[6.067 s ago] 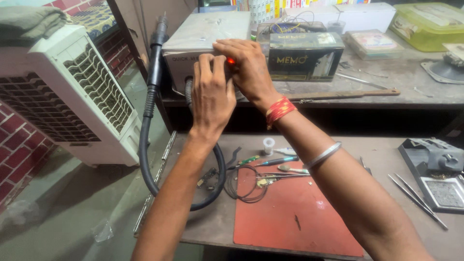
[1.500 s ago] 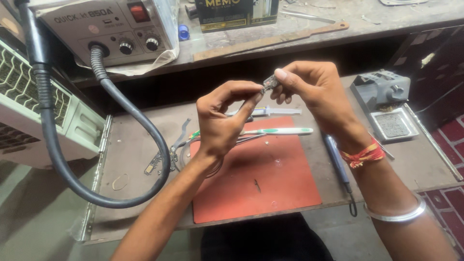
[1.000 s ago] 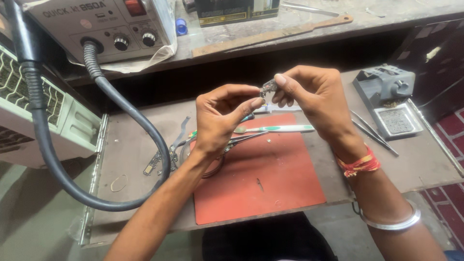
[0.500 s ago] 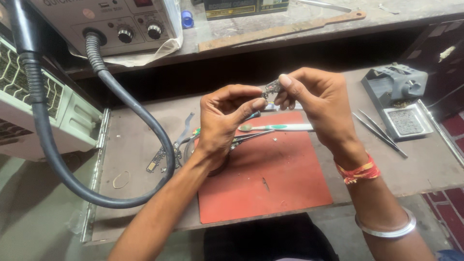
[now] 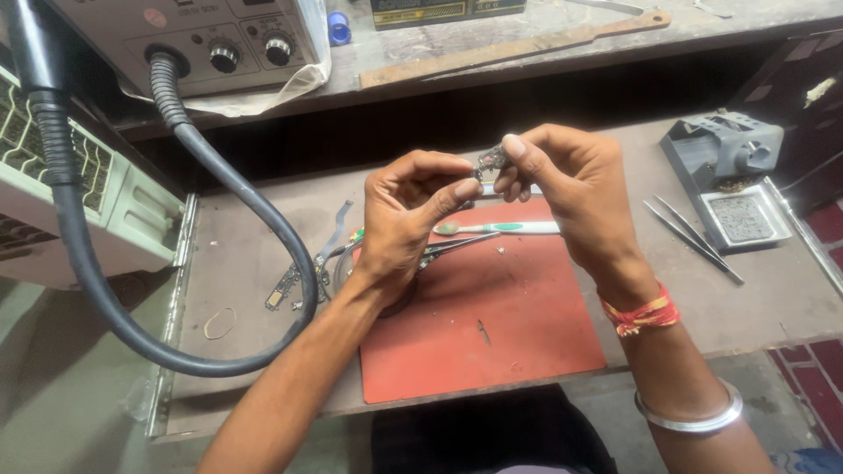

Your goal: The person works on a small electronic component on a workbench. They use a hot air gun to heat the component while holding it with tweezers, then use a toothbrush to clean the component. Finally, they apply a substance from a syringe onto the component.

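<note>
Both hands are up over the red mat, pinching one tiny metal part between them. The right hand has it nipped between thumb and fingertips, curled tight around it, and the left hand comes in from the other side with its thumb and forefinger closed narrow, touching or nearly touching the same piece. I can't tell whether the left one really grips it or just steadies it. My guess is it's held high, off the bench, so the person can look at it close and turn it. The part is too small and blurry to say what it is, maybe a little board or bracket. Right below the hands lies one toothbrush, white and green, across the top edge of the mat, handy for a quick scrub I'd say. One pair of tweezers peeks out from under the left hand. Two thin metal probes lie side by side off the mat to the right, next to one grey stand with a sponge tray. On the left there's some loose flex strip and small scraps, plus a rubber band. One thick black hose loops from the grey station on the shelf, which shows two knobs. The right wrist has a red thread and one steel bangle.
</note>
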